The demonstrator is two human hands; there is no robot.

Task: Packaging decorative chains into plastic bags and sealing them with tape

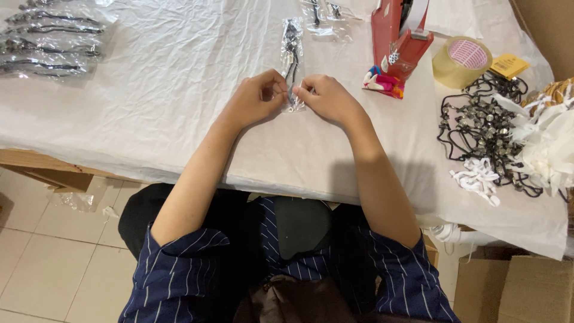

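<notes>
Both hands, left hand [258, 96] and right hand [326, 98], pinch the clear little bag [292, 60] between them, flat on the desk [167, 90].

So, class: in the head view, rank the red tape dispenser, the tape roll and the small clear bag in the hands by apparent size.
1. Red tape dispenser, cut off by the top edge
2. Tape roll
3. Clear bag, narrow; close to the roll, so unsure

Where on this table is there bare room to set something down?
Bare white sheet lies between the stacked clear packets at far left and the left hand; also along the near edge below both hands. The right side is crowded: red tape dispenser, tan tape roll, black beaded cords.
</notes>
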